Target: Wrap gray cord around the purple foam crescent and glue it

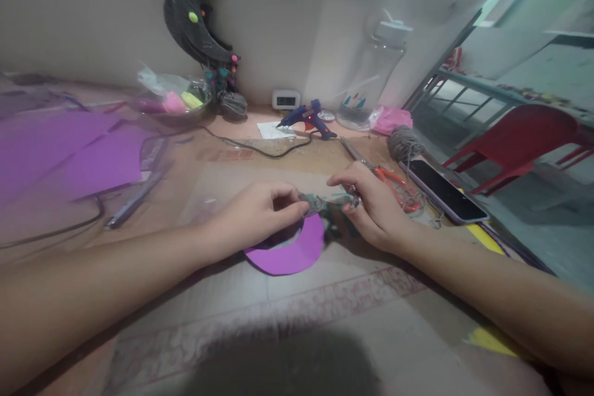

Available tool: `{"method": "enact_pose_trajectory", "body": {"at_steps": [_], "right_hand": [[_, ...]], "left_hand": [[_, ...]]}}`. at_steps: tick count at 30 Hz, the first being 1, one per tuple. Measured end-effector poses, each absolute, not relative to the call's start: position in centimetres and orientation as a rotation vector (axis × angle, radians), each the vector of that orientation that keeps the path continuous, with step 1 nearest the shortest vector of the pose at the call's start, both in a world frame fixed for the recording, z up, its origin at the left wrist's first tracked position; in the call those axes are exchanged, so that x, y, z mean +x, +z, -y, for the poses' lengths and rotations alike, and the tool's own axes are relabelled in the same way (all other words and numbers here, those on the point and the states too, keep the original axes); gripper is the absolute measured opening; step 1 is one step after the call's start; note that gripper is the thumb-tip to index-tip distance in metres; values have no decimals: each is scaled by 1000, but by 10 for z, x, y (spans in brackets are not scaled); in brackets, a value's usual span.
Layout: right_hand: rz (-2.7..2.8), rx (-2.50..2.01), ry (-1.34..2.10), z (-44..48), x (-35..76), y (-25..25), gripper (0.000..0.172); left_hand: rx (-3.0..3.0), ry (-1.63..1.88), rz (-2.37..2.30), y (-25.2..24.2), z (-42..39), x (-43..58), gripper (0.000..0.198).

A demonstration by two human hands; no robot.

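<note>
My left hand [260, 210] and my right hand [371, 204] meet over the middle of the table, each pinching one end of a grey-green twine-wrapped piece [320, 202]. Under them lies a purple foam crescent [292, 250], flat on the cardboard, partly hidden by my left fingers. Whether the wrapped piece is joined to the crescent I cannot tell. Orange-handled scissors [394, 185] lie just right of my right hand.
A blue glue gun [309, 117] with its cord rests at the back, near a small clock [286, 99] and a clear jar [374, 74]. A phone [443, 189] and a twine ball [403, 142] sit right. Purple foam sheets [88, 161] lie left; a red chair [520, 136] stands beyond the table edge.
</note>
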State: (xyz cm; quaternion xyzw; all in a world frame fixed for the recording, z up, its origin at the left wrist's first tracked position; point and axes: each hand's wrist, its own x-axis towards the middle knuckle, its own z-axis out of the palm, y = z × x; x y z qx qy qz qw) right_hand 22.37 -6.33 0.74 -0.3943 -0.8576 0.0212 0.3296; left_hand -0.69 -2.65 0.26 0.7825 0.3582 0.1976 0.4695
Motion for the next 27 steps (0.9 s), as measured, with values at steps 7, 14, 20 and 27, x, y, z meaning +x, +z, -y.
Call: {"method": "enact_pose_trajectory", "body": {"at_steps": [7,14,20,27], "right_hand": [[2308,-1121,-33,62,220,6,48],[2347,-1106,-197,60,221,6,49],[2386,-1071,-375,59,220,6,50],[2399,-1110,-379,58,219,6,45]], "left_hand": [[1963,475,-874,2,27,-6,29],[1976,451,-874,4,28,-6,26],[1998,456,-857,6,28,-7,28],[1993,445,-847,4,27,-7,30]]}}
